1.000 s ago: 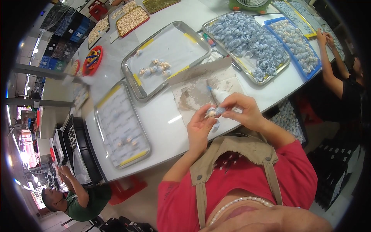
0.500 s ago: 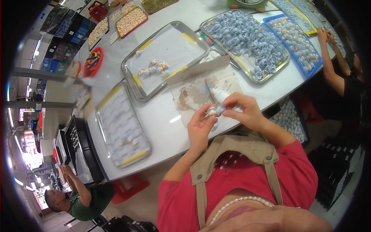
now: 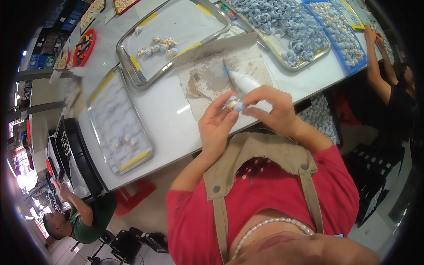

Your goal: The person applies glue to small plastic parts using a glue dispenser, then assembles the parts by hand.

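My left hand (image 3: 215,129) pinches a small cream-and-blue figurine (image 3: 231,105) between thumb and fingers, in front of my chest. Against its right side, my right hand (image 3: 279,109) presses a blue part between thumb and forefinger, so both hands meet at the one piece. Just beyond them a white squeeze bottle (image 3: 245,82) with a blue tip lies on a stained cardboard sheet (image 3: 207,73). Past the cardboard stands a paper-lined metal tray (image 3: 145,84) holding a small group of similar cream-and-blue pieces (image 3: 160,46).
Another metal tray (image 3: 145,152) with a few pieces sits left. Far right are a tray heaped with blue shell-like parts (image 3: 282,26) and a blue tray (image 3: 321,40) of pieces. A red basket (image 3: 84,47) stands far left. Co-workers (image 3: 90,225) are at both sides.
The view has shifted, so the table and trays appear higher and further left. Both hands keep their hold on the small piece, with the fingers slightly adjusted.
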`<state>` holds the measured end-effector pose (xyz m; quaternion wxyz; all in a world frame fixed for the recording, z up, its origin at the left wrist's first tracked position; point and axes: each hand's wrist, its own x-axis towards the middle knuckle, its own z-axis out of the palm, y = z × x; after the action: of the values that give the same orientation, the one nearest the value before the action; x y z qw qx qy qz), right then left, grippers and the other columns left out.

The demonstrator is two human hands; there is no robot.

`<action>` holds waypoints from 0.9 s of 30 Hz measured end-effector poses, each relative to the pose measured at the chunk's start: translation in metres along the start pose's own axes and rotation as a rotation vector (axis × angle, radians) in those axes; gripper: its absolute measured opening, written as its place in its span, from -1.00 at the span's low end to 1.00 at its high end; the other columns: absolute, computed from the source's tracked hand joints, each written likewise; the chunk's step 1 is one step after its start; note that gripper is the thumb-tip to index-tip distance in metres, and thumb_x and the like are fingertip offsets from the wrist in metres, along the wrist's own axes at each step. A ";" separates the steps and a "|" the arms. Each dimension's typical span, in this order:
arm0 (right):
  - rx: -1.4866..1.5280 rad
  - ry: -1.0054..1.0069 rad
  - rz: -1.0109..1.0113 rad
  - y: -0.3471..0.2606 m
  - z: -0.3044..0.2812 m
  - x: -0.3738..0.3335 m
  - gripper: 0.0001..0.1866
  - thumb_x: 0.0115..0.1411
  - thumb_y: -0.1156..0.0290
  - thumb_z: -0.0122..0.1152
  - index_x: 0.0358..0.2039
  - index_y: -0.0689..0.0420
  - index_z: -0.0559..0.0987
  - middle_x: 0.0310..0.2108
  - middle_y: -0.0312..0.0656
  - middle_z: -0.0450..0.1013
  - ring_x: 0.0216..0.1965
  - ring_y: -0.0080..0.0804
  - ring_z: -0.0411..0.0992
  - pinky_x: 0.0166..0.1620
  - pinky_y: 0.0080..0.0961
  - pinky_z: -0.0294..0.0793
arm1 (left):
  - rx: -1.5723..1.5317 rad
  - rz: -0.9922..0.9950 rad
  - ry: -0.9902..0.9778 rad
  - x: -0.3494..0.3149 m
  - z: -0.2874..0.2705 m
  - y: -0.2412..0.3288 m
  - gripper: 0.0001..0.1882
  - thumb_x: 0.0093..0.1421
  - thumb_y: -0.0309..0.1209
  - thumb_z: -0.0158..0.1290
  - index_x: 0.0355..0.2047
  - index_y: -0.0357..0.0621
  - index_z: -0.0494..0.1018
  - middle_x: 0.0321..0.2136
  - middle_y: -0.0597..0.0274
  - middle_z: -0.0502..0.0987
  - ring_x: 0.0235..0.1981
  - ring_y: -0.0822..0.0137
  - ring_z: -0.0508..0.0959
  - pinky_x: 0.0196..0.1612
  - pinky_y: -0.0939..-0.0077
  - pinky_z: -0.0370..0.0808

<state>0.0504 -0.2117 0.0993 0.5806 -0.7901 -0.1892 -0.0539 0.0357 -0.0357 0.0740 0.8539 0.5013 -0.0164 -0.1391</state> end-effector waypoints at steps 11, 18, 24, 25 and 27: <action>-0.230 0.114 -0.171 -0.002 0.013 -0.002 -0.81 -0.14 0.59 0.30 -0.43 0.16 0.56 -0.44 -0.19 0.48 -0.46 -0.37 0.48 -0.43 -0.57 0.48 | 0.047 0.010 0.041 -0.001 0.003 -0.001 -0.59 0.16 -0.61 -0.02 0.04 -0.35 0.25 -0.07 0.15 0.38 -0.10 0.46 0.39 -0.04 0.61 0.35; -0.210 0.064 -0.239 0.001 0.010 0.007 -0.81 -0.14 0.59 0.30 -0.43 0.15 0.56 -0.48 -0.20 0.47 -0.48 -0.35 0.47 -0.45 -0.57 0.46 | 0.218 0.032 0.061 0.002 0.004 0.010 -0.70 0.15 -0.59 0.01 -0.08 -0.35 0.38 -0.30 0.25 0.48 -0.30 0.52 0.45 -0.19 0.68 0.41; -0.136 0.017 -0.256 0.009 0.001 0.007 -0.79 -0.18 0.60 0.33 -0.46 0.15 0.55 -0.47 -0.21 0.45 -0.47 -0.37 0.44 -0.47 -0.56 0.43 | 0.230 0.015 0.036 0.000 0.004 0.001 -0.73 0.15 -0.54 0.03 -0.11 -0.31 0.41 -0.43 0.31 0.49 -0.41 0.58 0.43 -0.29 0.72 0.40; -0.119 0.000 -0.254 0.010 0.001 0.007 -0.78 -0.19 0.60 0.34 -0.46 0.16 0.54 -0.46 -0.21 0.44 -0.47 -0.38 0.43 -0.47 -0.56 0.42 | 0.241 0.022 -0.001 -0.001 0.002 0.002 -0.71 0.16 -0.52 0.02 -0.09 -0.31 0.39 -0.41 0.31 0.49 -0.40 0.58 0.43 -0.29 0.74 0.39; -0.125 -0.006 -0.279 0.013 0.001 0.008 -0.76 -0.18 0.58 0.35 -0.43 0.16 0.54 -0.44 -0.21 0.43 -0.45 -0.38 0.43 -0.46 -0.56 0.42 | 0.229 0.027 0.002 0.000 0.003 0.006 -0.70 0.17 -0.50 0.02 -0.08 -0.30 0.37 -0.40 0.31 0.48 -0.40 0.58 0.43 -0.29 0.74 0.38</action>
<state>0.0622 -0.2116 0.0900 0.5164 -0.7909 -0.2952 -0.1435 0.0366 -0.0353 0.0803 0.7929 0.5953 -0.0381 -0.1242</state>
